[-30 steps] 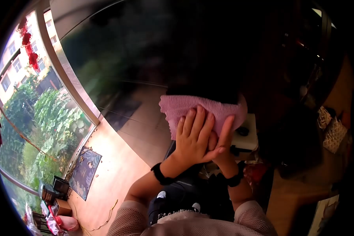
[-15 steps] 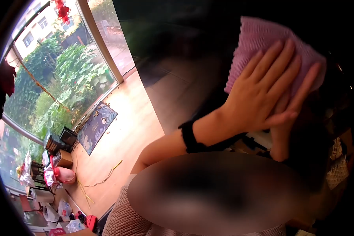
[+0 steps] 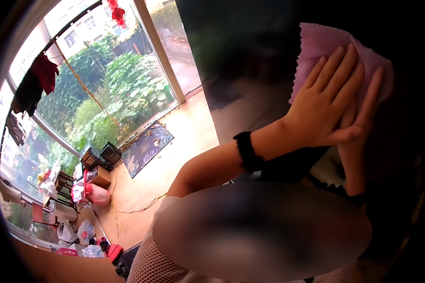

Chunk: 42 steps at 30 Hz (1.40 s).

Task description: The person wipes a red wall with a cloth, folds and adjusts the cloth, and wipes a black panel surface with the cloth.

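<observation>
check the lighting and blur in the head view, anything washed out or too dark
Head view: daylight bleaches the floor by the mat; the right side falls to near black; the pink cloth and left hand are dim but readable, the right hand more shaded; wide-angle distortion bends the window frame; a blurred oval hides the lower middle.

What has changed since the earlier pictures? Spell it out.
The pink cloth, the left hand and the right hand have moved from mid-view to the upper right. The head view has turned too: the floor mat now sits higher and farther right. Nothing was visibly taken hold of or let go; both hands stay against the cloth.
</observation>
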Tool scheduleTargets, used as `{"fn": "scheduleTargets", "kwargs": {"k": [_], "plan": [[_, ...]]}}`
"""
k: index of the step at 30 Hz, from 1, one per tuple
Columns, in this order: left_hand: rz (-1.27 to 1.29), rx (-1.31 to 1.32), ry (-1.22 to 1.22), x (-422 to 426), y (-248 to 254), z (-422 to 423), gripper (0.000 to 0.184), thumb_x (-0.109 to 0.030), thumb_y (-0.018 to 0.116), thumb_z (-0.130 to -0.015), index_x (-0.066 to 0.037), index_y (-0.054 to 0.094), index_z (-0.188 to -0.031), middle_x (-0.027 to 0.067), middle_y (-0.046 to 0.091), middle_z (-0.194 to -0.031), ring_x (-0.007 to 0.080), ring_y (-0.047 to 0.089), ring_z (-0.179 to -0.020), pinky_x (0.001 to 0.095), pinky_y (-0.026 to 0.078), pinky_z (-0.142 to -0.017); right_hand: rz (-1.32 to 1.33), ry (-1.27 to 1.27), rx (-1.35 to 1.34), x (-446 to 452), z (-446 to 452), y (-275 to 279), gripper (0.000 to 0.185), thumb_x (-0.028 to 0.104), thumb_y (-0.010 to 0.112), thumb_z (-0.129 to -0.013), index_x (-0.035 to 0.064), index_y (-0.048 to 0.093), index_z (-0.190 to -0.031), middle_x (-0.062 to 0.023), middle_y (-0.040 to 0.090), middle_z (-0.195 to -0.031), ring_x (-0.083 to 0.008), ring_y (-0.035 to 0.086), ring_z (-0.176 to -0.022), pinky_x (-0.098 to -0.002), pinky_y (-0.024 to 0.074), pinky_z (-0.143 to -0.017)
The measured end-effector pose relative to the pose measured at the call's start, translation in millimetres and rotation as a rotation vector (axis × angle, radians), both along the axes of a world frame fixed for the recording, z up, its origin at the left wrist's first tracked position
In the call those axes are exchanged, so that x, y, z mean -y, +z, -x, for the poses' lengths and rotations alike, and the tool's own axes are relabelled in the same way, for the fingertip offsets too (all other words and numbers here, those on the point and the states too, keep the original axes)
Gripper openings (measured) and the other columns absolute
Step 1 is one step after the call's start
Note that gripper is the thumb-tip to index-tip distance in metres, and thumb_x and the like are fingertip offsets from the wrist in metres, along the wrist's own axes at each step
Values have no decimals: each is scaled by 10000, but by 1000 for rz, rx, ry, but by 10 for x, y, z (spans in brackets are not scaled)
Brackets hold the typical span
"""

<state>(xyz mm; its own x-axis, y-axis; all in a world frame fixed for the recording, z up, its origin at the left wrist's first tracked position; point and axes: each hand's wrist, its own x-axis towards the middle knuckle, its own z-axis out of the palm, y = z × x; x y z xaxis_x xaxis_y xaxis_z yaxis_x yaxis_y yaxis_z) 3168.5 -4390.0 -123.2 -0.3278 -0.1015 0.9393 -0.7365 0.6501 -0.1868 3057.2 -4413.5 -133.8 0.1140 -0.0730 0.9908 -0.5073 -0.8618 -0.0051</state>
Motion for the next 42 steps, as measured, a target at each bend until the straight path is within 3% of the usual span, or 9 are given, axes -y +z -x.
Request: {"fn": "scheduleTargets", "kwargs": {"k": [5,8,18,23,27,33,37,41,42], "plan": [[198,-91,-300,154,920,30,810,-582,356,-771,77,359,-1242,283,288,-1328,409,281,-1235,491,220,-993,169,-17,-42,122,84,852,545,305,371,-919,69,176,-1370,-167,212,-1394,-300,266,-1273,-400,309,-1010],[528,-13,-219,374,1476,-18,689,-373,439,-828,122,258,-1271,297,242,-1342,420,196,-1272,456,171,-1040,142,-31,-45,83,171,921,543,304,376,-918,65,187,-1367,-169,231,-1383,-302,283,-1263,-397,313,-1005],[350,-129,-140,401,1260,-106,722,-488,391,-796,76,342,-1245,277,295,-1323,408,269,-1236,470,201,-1011,81,-3,-5,20,194,714,536,303,394,-913,55,224,-1357,-177,294,-1348,-311,337,-1227,-387,329,-986],[213,-129,-130,189,567,11,749,-545,367,-781,53,385,-1232,268,322,-1313,403,305,-1218,477,216,-996,62,21,69,17,29,524,533,302,403,-911,50,243,-1353,-181,325,-1330,-315,364,-1209,-382,336,-976],[41,-92,25,100,-661,8,710,-549,347,-790,14,438,-1213,255,361,-1294,404,338,-1197,472,221,-991,15,-36,133,-15,-73,-592,497,242,436,-904,42,293,-1336,-181,380,-1286,-327,397,-1178,-402,349,-958],[-206,72,85,9,-2818,-71,653,-519,367,-788,17,490,-1141,260,420,-1235,407,399,-1130,503,268,-948,-738,345,219,-304,37,-2356,299,190,398,-917,-42,450,-1099,-146,539,-1006,-245,520,-928,-324,403,-821],[-287,95,53,-75,-2536,-109,704,-547,354,-789,33,443,-1179,276,374,-1265,430,341,-1175,515,224,-973,-787,241,45,-319,113,-2372,357,234,391,-921,-24,398,-1168,-181,498,-1087,-294,507,-956,-344,401,-830],[-208,-58,2,-4,-1402,42,743,-540,345,-806,49,352,-1257,305,275,-1324,466,253,-1227,515,153,-1008,-260,-1,-60,-125,113,-1288,536,284,386,-924,13,201,-1347,-228,394,-1231,-348,473,-1045,-389,391,-858],[-213,-99,-4,-75,-1059,105,720,-530,317,-816,38,368,-1256,287,285,-1329,446,255,-1236,505,153,-1010,-382,5,-53,-265,136,-915,568,289,389,-922,24,153,-1364,-232,374,-1251,-351,458,-1075,-404,383,-874]]}}
